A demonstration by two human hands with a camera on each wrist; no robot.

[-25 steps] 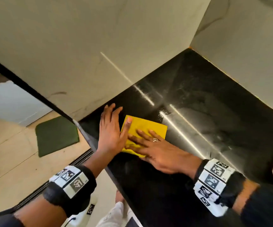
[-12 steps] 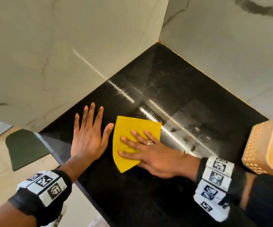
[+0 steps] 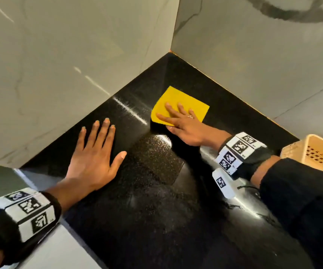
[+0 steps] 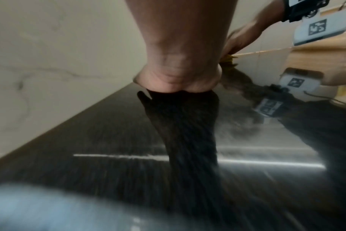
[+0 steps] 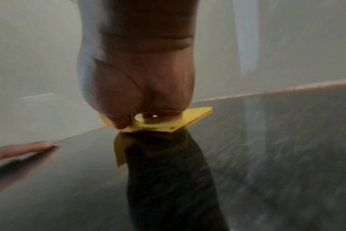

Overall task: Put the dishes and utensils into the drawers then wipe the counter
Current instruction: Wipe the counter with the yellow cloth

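Wiping the black tabletop (image 3: 156, 210) toward the wall corner

Right hand (image 3: 184, 123) presses the yellow cloth (image 3: 180, 101) flat, fingers straight, gripping nothing, near the corner; left hand (image 3: 92, 158) lies open, well apart; best keep even pressure, overlap strokes, reach the wall edges.

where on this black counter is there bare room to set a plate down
Bare patches: the counter in front of both hands, toward the near edge, and the strip between the yellow cloth and the wall corner. Crowded: the right edge by the basket, and under the left hand and right hand.
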